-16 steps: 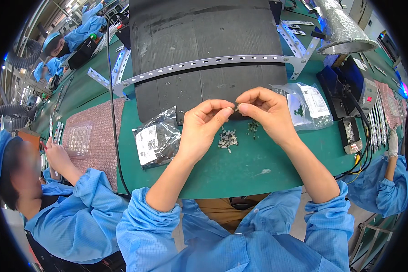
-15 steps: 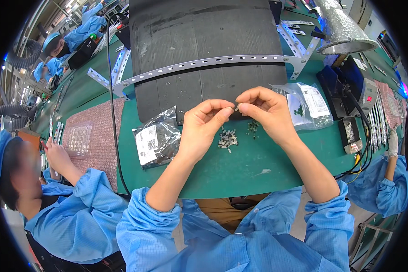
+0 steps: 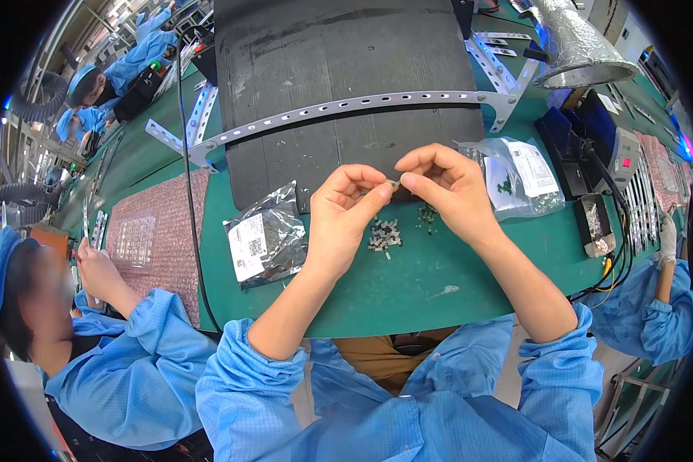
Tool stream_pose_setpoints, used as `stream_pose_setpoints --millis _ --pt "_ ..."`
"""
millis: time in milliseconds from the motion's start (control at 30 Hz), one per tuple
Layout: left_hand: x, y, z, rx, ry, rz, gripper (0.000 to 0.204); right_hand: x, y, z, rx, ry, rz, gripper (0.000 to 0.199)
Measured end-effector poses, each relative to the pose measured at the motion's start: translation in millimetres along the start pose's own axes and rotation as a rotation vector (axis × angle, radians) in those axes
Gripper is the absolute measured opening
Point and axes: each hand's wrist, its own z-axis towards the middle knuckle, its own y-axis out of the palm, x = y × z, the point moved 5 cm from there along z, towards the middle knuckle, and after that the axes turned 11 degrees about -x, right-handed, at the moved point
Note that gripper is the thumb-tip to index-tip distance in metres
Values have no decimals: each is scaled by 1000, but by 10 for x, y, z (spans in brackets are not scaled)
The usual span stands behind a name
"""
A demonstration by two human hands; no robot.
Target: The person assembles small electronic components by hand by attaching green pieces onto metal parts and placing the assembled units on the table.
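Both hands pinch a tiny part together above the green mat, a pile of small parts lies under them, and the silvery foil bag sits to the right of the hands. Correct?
Not quite. The head view shows the silvery foil bag to the left of the hands, beside the left hand; a clear bag lies right of the right hand. The rest holds: tiny part, pile, green mat.

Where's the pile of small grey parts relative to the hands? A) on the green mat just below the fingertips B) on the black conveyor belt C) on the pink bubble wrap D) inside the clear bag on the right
A: the small grey parts lie loose on the green mat, right under where the left hand and right hand pinch a tiny piece together.
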Motion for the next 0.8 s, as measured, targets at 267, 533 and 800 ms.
stream_pose_setpoints --millis 267,533,800 --pt "-22 -12 -2 -12 -21 -9 16 5 -8 4 4 -2 -21 13" --pt "-22 17 1 -14 -15 44 18 14 9 0 14 -9 -92 13" --pt "-6 7 10 -9 5 46 19 -12 -30 -1 18 -41 -160 14"
